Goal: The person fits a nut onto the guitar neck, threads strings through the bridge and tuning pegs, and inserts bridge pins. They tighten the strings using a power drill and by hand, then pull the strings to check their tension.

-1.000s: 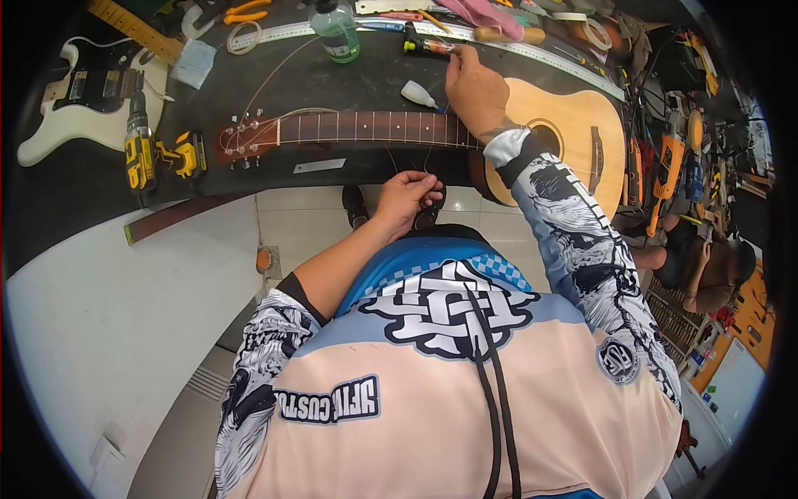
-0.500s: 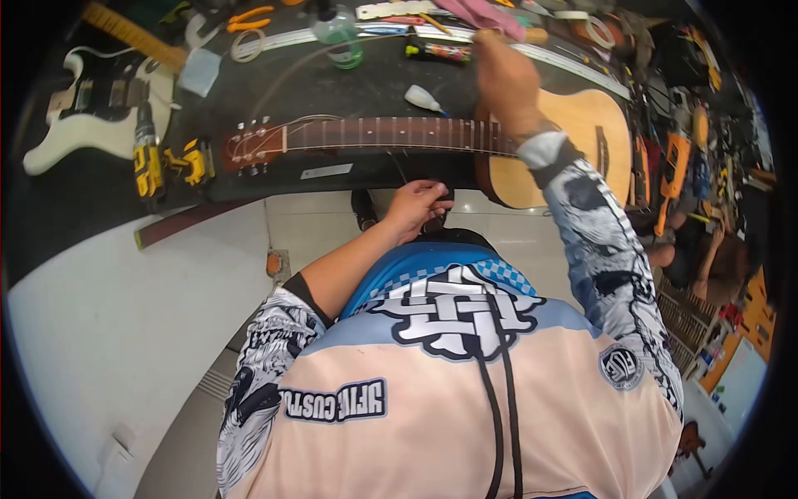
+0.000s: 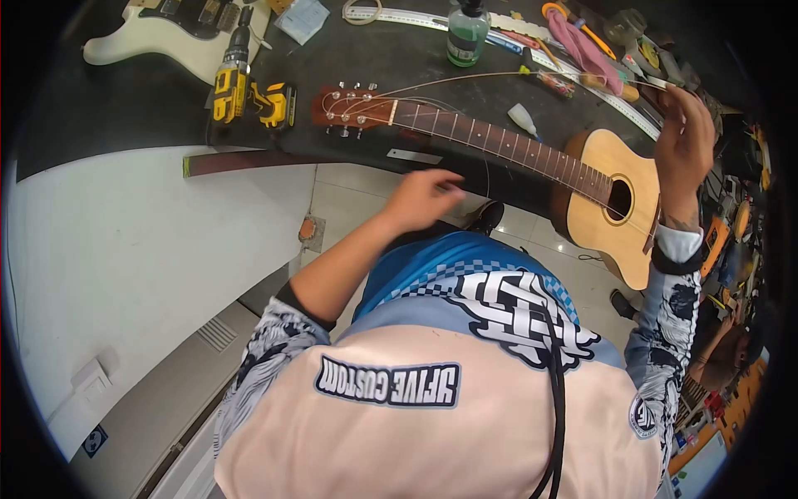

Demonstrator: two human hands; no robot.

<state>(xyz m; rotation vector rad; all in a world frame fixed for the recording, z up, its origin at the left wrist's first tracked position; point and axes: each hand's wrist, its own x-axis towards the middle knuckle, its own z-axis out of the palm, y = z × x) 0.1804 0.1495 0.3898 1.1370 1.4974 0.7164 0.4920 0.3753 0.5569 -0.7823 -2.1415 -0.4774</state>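
Observation:
An acoustic guitar (image 3: 603,216) lies face up on the dark bench, its neck pointing left to a reddish-brown headstock (image 3: 349,108) with loose strings around the tuners. One thin string (image 3: 465,76) arcs from the headstock over the bench to my right hand (image 3: 688,137). Above the guitar body, that hand pinches the string near its fingertips. My left hand (image 3: 424,200) is in front of the bench edge, below the neck, with thumb and fingers apart and nothing visible between them. A small metal ruler (image 3: 414,155) lies between neck and edge.
A yellow drill (image 3: 229,91), another yellow tool (image 3: 274,104) and a white guitar body (image 3: 158,37) are at the left. Behind the neck are a green liquid bottle (image 3: 465,37), a small white bottle (image 3: 523,119) and a pink cloth (image 3: 582,50). A person (image 3: 727,353) is at the lower right.
My right hand has moved right, away from the neck, drawing the string out in a long arc. My left hand has opened. The view has shifted, and the guitar appears more tilted.

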